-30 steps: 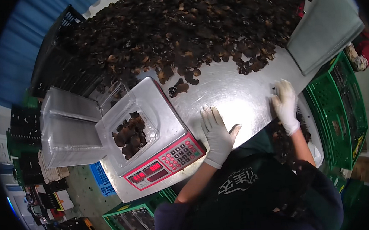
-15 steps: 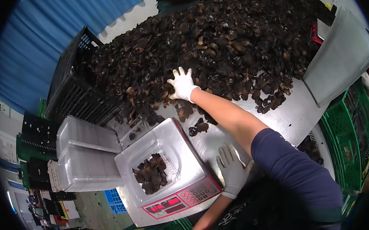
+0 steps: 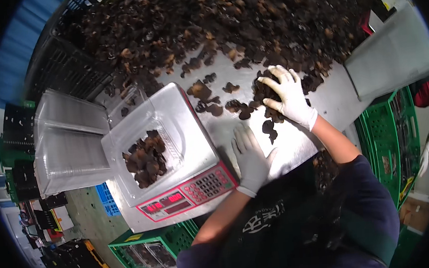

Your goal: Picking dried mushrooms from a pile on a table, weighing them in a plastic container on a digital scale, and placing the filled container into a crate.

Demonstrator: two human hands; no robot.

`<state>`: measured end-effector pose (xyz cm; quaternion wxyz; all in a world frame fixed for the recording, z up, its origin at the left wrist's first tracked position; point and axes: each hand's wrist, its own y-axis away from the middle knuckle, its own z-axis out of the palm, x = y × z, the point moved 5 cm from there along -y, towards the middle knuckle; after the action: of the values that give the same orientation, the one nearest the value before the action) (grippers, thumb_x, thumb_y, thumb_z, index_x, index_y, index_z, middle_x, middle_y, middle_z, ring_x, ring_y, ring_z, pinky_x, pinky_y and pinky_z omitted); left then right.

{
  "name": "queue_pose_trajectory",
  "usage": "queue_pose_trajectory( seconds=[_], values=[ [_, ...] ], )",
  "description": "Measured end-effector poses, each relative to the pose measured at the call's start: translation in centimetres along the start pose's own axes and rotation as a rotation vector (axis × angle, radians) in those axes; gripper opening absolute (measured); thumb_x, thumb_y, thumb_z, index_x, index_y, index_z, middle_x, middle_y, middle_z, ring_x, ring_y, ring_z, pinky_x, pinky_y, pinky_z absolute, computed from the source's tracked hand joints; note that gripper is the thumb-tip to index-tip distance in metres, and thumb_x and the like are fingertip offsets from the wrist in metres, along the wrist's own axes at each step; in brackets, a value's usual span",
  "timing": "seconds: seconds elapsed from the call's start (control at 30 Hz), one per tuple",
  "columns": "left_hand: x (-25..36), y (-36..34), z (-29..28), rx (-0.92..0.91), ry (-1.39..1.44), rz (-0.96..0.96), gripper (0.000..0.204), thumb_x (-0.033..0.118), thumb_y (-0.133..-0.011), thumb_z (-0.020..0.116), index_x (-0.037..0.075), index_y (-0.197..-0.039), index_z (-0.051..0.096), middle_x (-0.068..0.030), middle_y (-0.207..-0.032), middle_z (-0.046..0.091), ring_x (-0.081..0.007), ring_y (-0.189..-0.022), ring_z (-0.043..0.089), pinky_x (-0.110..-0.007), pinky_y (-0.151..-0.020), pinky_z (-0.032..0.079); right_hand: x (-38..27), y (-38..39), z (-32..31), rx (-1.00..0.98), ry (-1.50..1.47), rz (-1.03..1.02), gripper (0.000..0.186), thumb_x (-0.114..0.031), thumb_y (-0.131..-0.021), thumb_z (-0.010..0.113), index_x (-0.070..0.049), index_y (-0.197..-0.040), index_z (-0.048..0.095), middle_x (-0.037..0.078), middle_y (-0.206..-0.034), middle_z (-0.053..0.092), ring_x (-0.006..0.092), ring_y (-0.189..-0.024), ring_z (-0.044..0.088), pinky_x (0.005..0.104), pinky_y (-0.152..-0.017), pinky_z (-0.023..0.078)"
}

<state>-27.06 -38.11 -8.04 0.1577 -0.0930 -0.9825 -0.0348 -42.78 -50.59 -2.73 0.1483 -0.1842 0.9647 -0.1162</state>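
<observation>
My right hand [image 3: 289,96], in a white glove, rests with spread, slightly bent fingers on dark wood ear mushrooms [image 3: 270,130] near the front of the metal table. My left hand [image 3: 251,162], gloved too, lies flat beside the scale with its fingers stretched out and nothing in it. Left of it, a clear plastic tray [image 3: 166,122] sits on the red-edged digital scale [image 3: 207,157]. A small heap of wood ear mushrooms [image 3: 146,158] lies in that tray. Behind both hands spreads a large pile of wood ear mushrooms [image 3: 216,19].
Stacks of clear trays [image 3: 74,149] stand left of the scale, before a black crate [image 3: 65,64]. Another tray stack [image 3: 393,56] leans at the table's right. Green crates [image 3: 389,141] stand at the right, and one green crate [image 3: 137,236] is below the scale.
My right hand has come back from the pile, to the right and nearer me, and mushrooms now lie scattered on the metal. The view has shifted; my left hand still lies beside the scale.
</observation>
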Motion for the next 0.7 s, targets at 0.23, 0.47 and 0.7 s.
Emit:
queue_pose_trajectory(
  seconds=[0.23, 0.47, 0.7],
  values=[
    [0.1, -0.1, 0.5, 0.093, -0.16, 0.052, 0.11, 0.068, -0.085, 0.06, -0.015, -0.149, 0.027, -0.0329, -0.156, 0.029, -0.0437, -0.15, 0.021, -0.051, -0.122, 0.016, 2.7, 5.4, -2.7, 0.107, -0.089, 0.174, 0.05, -0.03, -0.089, 0.072, -0.023, -0.137, 0.06, 0.021, -0.152, 0.043, 0.0372, -0.139, 0.042, 0.0539, -0.116, 0.025],
    [-0.2, 0.2, 0.2, 0.281, 0.208, 0.098, 0.11, 0.045, -0.079, 0.078, -0.016, -0.15, 0.02, -0.0355, -0.155, 0.025, -0.0498, -0.146, 0.022, -0.053, -0.122, 0.019, 3.6, 8.6, -5.1, 0.325, -0.307, 0.275, 0.044, -0.008, -0.085, 0.069, -0.011, -0.128, 0.063, 0.015, -0.131, 0.06, 0.0334, -0.102, 0.065, 0.0387, -0.088, 0.053],
    [2.6, -2.2, -1.5, 0.201, 0.228, 0.234, 0.093, 0.026, -0.076, 0.078, -0.003, -0.152, 0.033, -0.0277, -0.155, 0.033, -0.0481, -0.146, 0.023, -0.051, -0.12, 0.023, -0.3, 11.2, -3.2, 0.198, -0.089, 0.101, 0.045, -0.015, -0.083, 0.066, -0.014, -0.128, 0.062, 0.007, -0.122, 0.062, 0.0269, -0.122, 0.054, 0.0436, -0.097, 0.04]
  ],
)
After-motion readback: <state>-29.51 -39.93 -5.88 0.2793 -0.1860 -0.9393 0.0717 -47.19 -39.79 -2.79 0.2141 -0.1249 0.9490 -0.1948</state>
